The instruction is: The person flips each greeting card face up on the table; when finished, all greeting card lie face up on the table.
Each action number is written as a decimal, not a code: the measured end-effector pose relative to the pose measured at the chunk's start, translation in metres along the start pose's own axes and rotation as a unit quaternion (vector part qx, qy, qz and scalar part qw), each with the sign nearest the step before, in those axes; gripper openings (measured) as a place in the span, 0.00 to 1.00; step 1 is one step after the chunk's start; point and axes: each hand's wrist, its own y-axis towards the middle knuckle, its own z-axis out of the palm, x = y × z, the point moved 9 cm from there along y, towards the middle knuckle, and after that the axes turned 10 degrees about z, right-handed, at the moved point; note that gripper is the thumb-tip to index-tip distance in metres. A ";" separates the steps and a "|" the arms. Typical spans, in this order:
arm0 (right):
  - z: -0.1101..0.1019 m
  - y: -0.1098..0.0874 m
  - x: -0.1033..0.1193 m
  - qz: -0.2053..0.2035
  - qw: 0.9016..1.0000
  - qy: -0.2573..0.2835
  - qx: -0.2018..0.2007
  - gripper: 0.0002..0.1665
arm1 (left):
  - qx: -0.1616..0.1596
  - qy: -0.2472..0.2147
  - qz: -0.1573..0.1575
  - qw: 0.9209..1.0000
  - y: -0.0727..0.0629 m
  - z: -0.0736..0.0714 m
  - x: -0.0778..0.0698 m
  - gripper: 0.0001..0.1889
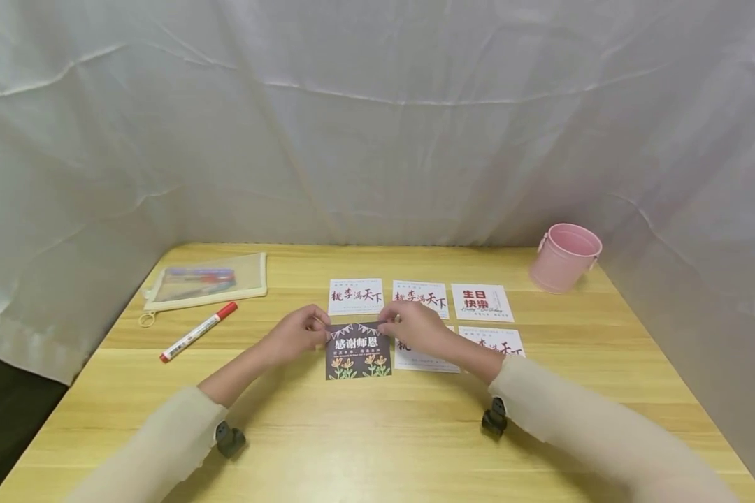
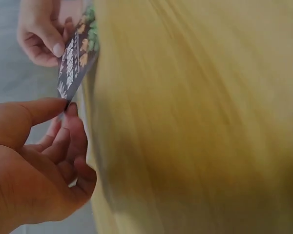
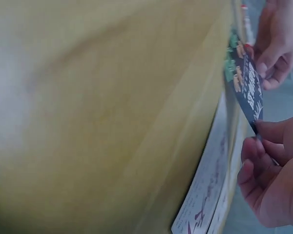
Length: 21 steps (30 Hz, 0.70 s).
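A dark greeting card [image 1: 358, 353] with white lettering, bunting and orange flowers is held between both hands at its upper corners. My left hand [image 1: 298, 328] pinches the left corner between thumb and fingers; the left wrist view shows the card's edge [image 2: 77, 58] in that grip. At the opposite corner my right hand [image 1: 415, 327] pinches with thumb and finger, seen closer in the right wrist view. White cards with red lettering lie around it: one card [image 1: 355, 297] behind, another card [image 1: 424, 360] partly under my right hand and forearm.
A white card with red print [image 1: 482, 302] and another card [image 1: 493, 341] lie to the right. A pink bucket [image 1: 558, 269] stands at the back right. On the left are a mesh zip pouch [image 1: 245, 272] holding pens and a red-capped marker [image 1: 198, 332]. Grey curtains surround the table.
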 end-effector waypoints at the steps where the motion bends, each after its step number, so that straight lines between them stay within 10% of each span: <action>1: 0.002 0.004 0.000 0.000 1.000 -0.019 -0.004 0.07 | 0.003 0.024 -0.005 1.000 0.002 -0.001 0.002 0.11; 8: 0.009 0.020 0.003 -0.003 0.995 -0.092 -0.025 0.08 | 0.009 0.161 -0.019 0.987 0.014 -0.012 0.007 0.08; 21: 0.014 0.024 0.004 0.006 0.992 -0.125 -0.032 0.08 | 0.011 0.210 0.000 0.978 0.024 -0.011 0.008 0.07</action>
